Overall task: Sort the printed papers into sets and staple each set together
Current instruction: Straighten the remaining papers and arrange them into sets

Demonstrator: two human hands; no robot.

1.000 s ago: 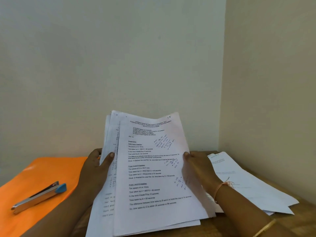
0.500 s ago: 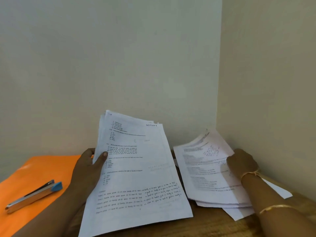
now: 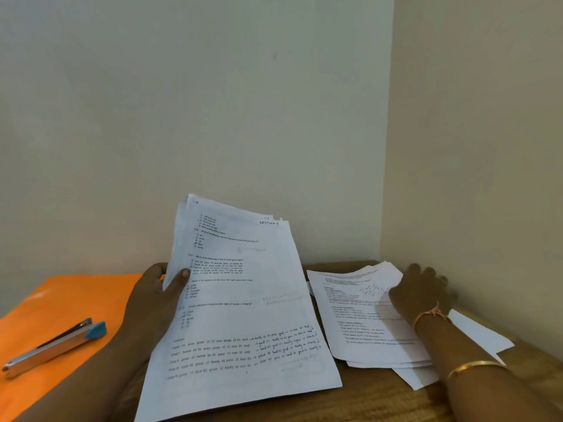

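Your left hand [image 3: 158, 296] pinches the held stack [image 3: 243, 315] at its left edge, thumb on top. The stack's long axis runs away from you, head end raised. Left of that hand lies the stapler [image 3: 51, 345], blue end pointing far-right. Your right hand [image 3: 423, 293] rests loosely spread on the sorted pile [image 3: 365, 324].

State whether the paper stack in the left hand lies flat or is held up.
Held up, tilted: the left hand grips the stack at its left edge, its top rising before the wall.
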